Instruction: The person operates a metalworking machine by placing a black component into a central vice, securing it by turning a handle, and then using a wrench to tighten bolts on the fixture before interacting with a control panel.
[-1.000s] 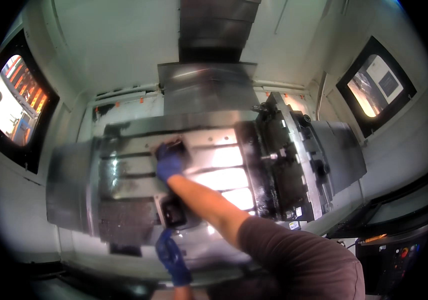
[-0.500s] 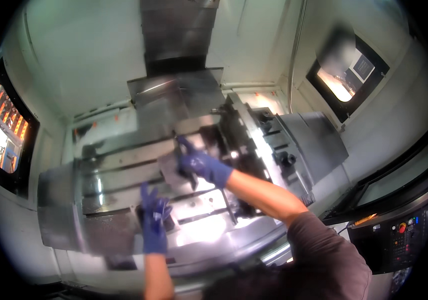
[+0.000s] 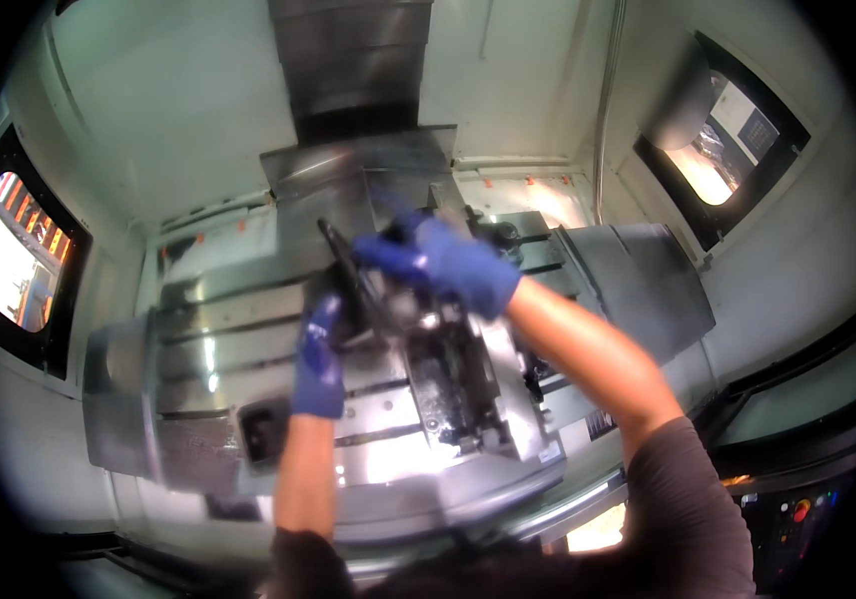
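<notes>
Both my hands wear blue gloves. My left hand (image 3: pixel 320 351) is closed on the left side of a dark metal block (image 3: pixel 356 317), whose outline is smeared by motion. From the block's upper part a dark edge or bar (image 3: pixel 330 240) slants up to the left. My right hand (image 3: pixel 448 265) hovers to the right of the block, blurred, with some fingers pointing left. Whether it grips anything is hidden. Just below and right of it lies a dark vise-like fixture (image 3: pixel 448 384) with a bright metal rail (image 3: pixel 506 389) along its right side.
The slotted machine table (image 3: pixel 193 344) spreads beneath my hands. A dark hollow block (image 3: pixel 263 429) sits on its near left part. Metal covers (image 3: pixel 648 285) flank the table. Pale enclosure walls hold a left window (image 3: pixel 76 290) and a right window (image 3: pixel 798 125). A control panel (image 3: pixel 798 539) stands at lower right.
My left hand has moved up from the hollow block to the dark metal block. My right hand has shifted right and up, off that block's top. The view has turned slightly.
</notes>
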{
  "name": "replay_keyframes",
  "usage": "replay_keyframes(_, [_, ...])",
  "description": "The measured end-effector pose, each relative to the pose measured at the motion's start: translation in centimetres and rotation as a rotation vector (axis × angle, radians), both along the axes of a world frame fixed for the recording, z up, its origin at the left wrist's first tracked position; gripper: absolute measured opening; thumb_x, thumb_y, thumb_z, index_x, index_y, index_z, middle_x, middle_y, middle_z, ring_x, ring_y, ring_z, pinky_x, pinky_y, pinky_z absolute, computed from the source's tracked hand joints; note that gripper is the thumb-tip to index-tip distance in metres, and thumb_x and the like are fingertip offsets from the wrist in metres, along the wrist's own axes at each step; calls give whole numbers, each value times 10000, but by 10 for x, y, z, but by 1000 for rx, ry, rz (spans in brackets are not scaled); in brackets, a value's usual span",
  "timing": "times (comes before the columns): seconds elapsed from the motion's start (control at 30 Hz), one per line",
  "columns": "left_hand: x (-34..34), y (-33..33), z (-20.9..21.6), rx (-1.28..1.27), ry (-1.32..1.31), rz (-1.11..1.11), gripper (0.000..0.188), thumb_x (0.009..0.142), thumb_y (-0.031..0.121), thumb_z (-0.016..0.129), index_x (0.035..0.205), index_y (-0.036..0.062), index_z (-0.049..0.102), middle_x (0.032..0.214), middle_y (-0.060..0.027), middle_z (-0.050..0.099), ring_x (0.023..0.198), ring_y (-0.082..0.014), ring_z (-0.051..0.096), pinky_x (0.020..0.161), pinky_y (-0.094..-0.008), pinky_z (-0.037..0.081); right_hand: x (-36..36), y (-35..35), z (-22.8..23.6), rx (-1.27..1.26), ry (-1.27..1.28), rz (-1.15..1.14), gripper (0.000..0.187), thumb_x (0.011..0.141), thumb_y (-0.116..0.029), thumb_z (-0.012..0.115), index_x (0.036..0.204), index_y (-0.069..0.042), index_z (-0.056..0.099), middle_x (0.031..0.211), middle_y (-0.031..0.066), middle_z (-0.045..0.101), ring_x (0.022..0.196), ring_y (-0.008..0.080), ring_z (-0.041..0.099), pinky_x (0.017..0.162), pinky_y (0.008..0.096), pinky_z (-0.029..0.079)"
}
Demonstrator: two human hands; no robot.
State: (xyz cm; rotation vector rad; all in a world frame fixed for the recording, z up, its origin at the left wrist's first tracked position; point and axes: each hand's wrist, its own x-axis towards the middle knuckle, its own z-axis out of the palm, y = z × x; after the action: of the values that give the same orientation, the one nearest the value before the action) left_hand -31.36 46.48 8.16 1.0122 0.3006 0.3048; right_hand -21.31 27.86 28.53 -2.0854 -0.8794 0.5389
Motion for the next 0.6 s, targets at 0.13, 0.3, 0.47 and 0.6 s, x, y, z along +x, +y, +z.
replay_keyframes(0.13, [72,-17,35,5,-10,-71,639,837,158,669,1408,83,392,1254,-68,547,1130,-209,540,961,-318,442,73,-61,-48,-177,-718,-314,861,897,-674,379,1437,-7,318,1250,294,535,1162,409,531,1022,413,401])
replay_keyframes(0.3, [107,-24,-2,-1,46,-170,643,836,134,679,1405,92,384,1278,-88,530,1141,-228,544,872,-367,521,100,-54,-72,-447,-338,-295,823,928,-636,334,1470,-21,262,1425,260,377,1267,380,444,1078,421,339])
replay_keyframes(0.47, [123,-52,-20,-79,112,-239,601,853,159,669,1393,125,406,1268,-87,531,1095,-268,575,775,-435,582,121,-52,-93,-509,-438,-252,851,923,-629,350,1497,-24,181,1529,214,239,1290,371,422,1091,432,316])
replay_keyframes(0.6, [135,-55,-47,-92,116,-275,577,866,184,656,1389,126,420,1248,-67,548,1109,-255,562,781,-412,575,126,-49,-110,-503,-448,-223,833,935,-630,315,1499,-31,188,1570,192,115,1394,405,270,1134,415,266])
